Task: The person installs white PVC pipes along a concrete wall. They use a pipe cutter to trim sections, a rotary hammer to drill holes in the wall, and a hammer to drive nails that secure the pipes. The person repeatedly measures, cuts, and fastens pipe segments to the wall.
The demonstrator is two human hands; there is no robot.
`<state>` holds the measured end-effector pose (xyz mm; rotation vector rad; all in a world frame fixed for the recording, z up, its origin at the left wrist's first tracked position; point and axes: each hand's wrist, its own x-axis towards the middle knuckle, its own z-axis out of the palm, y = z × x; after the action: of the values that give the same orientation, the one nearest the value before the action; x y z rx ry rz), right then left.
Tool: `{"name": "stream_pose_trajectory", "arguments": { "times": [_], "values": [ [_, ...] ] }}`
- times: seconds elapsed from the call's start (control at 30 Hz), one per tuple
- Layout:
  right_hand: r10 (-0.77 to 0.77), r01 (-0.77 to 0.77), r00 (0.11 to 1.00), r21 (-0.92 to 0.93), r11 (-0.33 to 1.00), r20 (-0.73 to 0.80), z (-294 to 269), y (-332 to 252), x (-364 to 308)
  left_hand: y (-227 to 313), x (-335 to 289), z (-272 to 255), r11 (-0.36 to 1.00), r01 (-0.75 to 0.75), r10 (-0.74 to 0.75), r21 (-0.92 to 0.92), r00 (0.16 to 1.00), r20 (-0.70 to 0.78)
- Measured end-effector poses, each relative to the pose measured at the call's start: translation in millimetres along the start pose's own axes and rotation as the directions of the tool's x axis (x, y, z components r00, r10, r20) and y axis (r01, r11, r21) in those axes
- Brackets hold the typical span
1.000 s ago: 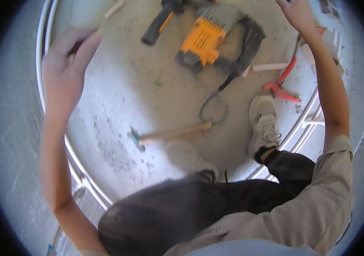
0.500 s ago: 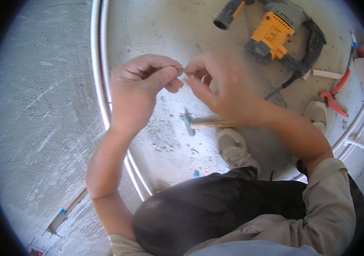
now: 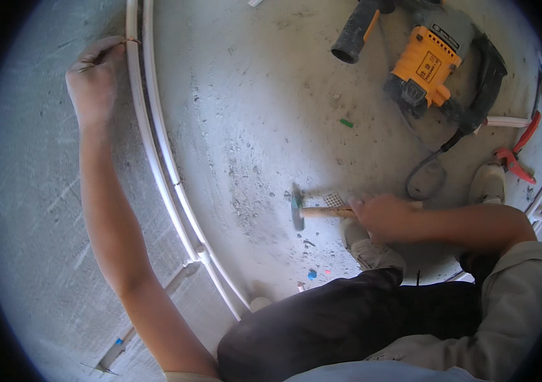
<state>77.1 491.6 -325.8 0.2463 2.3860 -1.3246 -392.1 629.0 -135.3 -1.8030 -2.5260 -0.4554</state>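
Reaching up along the white pipes (image 3: 145, 121), my left hand (image 3: 95, 83) pinches a thin copper-coloured piece (image 3: 132, 41), perhaps a bit of wire or a nail. It lies across the outer pipe. Its far end is too small to make out. My right hand (image 3: 387, 218) is closed round the wooden handle of a hammer (image 3: 322, 212), low over the floor beside my shoe (image 3: 373, 251). The hammer's metal head points left. Part of the handle is hidden under my fingers.
An orange and black power drill (image 3: 427, 60) lies at the upper right with its cable (image 3: 433, 162) looped. Red pipe cutters (image 3: 518, 156) rest at the right. A rough grey wall (image 3: 29, 191) runs along the left. Grit (image 3: 245, 191) and a green scrap (image 3: 346, 123) dot the floor.
My hands have parted. The left moved up and left to the pipes with the small piece, while the right came down and took hold of the hammer. The view has shifted slightly.
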Motion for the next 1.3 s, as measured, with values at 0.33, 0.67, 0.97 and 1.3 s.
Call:
{"name": "stream_pose_trajectory", "arguments": {
  "times": [0.33,0.67,0.97,1.3],
  "values": [
    [-0.034,0.327,0.941,0.932,-0.159,-0.336,-112,-53,121,1,62,12,0.898,-0.285,0.258,0.336,0.958,0.122],
    [-0.067,0.289,0.933,0.846,-0.448,-0.354,-135,-79,184,10,56,-4,0.847,-0.225,0.114,0.481,0.962,0.25],
    [-0.206,0.282,0.874,0.804,-0.523,-0.441,-142,-64,197,10,62,3,0.841,-0.295,0.21,0.454,0.951,0.228],
    [-0.165,0.29,0.901,0.84,-0.458,-0.4,-148,-66,189,8,65,9,0.764,-0.457,0.312,0.455,0.879,0.359]
  ]
}}
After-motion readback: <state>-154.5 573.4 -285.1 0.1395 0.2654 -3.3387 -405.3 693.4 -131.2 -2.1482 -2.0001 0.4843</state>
